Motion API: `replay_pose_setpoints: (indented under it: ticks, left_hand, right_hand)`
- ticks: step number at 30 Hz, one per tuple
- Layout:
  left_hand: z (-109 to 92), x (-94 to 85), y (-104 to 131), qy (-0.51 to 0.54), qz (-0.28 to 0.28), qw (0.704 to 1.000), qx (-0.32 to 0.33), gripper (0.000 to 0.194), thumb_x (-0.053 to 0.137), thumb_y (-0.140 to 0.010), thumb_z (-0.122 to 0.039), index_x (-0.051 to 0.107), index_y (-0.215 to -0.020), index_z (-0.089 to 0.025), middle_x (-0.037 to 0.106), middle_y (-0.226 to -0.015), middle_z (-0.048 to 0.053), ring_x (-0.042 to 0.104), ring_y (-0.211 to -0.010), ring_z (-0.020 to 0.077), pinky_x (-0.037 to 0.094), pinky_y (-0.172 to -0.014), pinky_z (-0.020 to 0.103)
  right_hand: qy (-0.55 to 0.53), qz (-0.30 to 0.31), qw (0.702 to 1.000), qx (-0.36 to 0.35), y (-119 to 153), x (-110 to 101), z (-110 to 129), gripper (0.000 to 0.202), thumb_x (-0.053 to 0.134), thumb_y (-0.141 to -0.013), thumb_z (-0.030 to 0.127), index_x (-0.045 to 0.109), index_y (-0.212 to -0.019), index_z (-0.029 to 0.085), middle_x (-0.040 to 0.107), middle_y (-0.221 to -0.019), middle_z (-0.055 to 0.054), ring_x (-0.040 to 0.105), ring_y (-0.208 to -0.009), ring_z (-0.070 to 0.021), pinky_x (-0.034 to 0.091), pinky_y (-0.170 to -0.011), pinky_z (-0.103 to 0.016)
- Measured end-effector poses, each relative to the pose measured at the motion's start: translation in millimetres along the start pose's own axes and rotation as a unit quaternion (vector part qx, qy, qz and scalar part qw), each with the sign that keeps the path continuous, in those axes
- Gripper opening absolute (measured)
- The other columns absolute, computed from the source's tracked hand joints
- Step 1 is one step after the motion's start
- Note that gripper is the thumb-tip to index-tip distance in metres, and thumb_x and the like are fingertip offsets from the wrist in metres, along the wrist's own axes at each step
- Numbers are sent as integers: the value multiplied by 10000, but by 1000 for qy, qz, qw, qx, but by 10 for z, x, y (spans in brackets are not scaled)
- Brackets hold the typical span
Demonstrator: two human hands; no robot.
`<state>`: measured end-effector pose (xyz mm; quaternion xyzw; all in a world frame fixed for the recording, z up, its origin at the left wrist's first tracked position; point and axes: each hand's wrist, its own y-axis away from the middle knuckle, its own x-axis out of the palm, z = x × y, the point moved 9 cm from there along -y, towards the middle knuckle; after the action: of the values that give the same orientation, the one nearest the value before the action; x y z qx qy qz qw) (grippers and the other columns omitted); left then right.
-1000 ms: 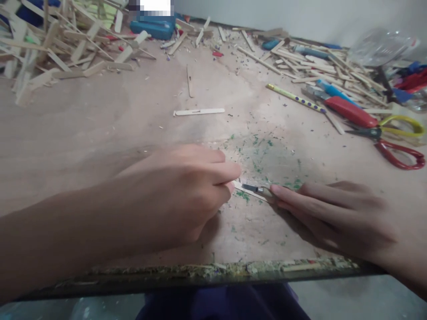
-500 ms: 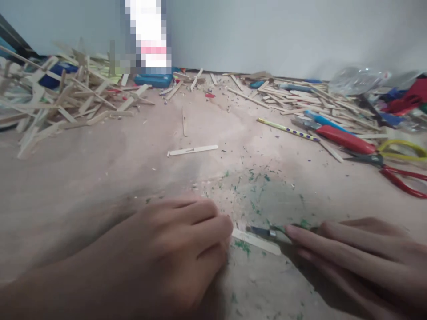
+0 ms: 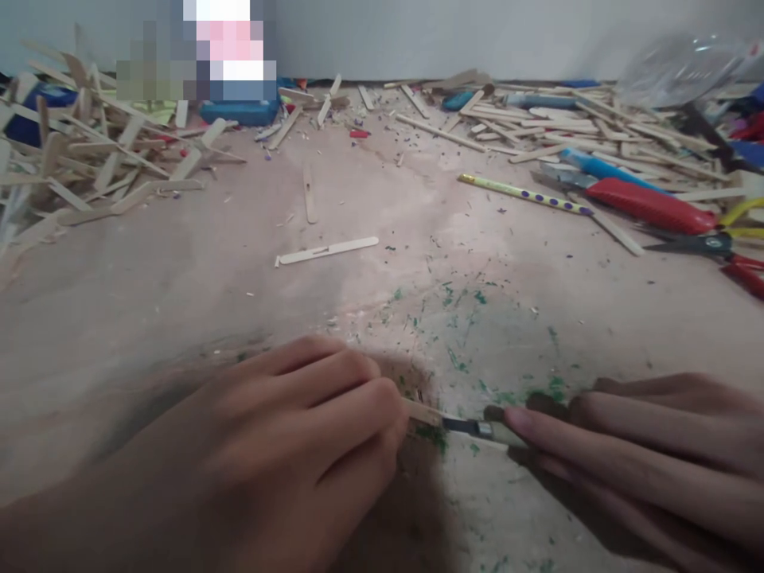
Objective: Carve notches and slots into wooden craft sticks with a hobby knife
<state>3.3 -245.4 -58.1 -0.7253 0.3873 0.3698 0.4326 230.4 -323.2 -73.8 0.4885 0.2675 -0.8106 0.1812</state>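
My left hand is closed over one end of a wooden craft stick, pressing it against the table; its fingertips are hidden. In my right hand is a small carving knife with a dark narrow blade and a metal collar. The blade lies along the stick, its tip touching the stick's upper face. My right index finger stretches along the handle, most of which is out of sight. Green shavings are scattered around the stick.
Beyond my hands lie a notched craft stick, another stick, and a patterned pencil. A red utility knife and scissors rest at right. Stick piles and a blue box line the back near a clear bottle.
The carving knife has moved from beside the stick onto it, and the stick has turned slightly under my left hand. The view has tilted down a little.
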Motion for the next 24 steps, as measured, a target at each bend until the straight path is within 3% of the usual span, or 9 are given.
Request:
replay_pose_setpoints:
  ticks: [3, 6, 11, 20, 24]
  left_hand:
    - [-44, 0, -13, -39, 20, 999, 26, 444, 468, -1322, -120, 828, -1093, -241, 939, -1182, 37, 858, -1034, 232, 707, -1015, 437]
    - [-28, -13, -23, -54, 34, 997, 35, 397, 482, -1281, -83, 834, -1176, -235, 936, -1200, 39, 868, -1078, 251, 703, -1055, 455]
    - [-6, -9, -14, -46, 62, 996, 49, 410, 448, -1311, -107, 826, -1232, -245, 926, -1168, 36, 868, -1118, 263, 678, -1019, 449]
    - [-56, -46, 17, -54, 36, 997, 47, 424, 413, -1322, -95, 822, -1321, -206, 925, -1221, 57, 838, -1134, 265, 646, -1036, 456]
    - [-41, -20, 21, -44, 55, 995, 70, 406, 451, -1340, -108, 841, -1279, -204, 933, -1259, 52, 835, -1126, 263, 633, -1015, 463]
  right_hand:
    - [-26, 18, 999, -13, -21, 17, 3, 638, 548, -1300, 124, 609, -1923, 246, 877, -982, -9, 829, -731, -215, 544, -564, -438]
    - [-13, 20, 1000, -20, -32, 17, -1, 661, 457, -1353, 202, 490, -2008, 285, 893, -1029, -28, 846, -772, -237, 524, -573, -460]
    - [-38, 27, 999, -13, -38, -9, -22, 519, 516, -1347, 200, 656, -1842, 268, 801, -900, 17, 754, -645, -189, 507, -557, -430]
    - [-22, 3, 1000, -1, -24, -65, -86, 639, 445, -1354, 232, 574, -1966, 362, 923, -1027, -32, 831, -706, -237, 556, -550, -445]
    - [-33, 2, 999, 17, -22, -126, -108, 536, 471, -1359, 261, 724, -1804, 417, 885, -955, 6, 795, -659, -208, 575, -561, -414]
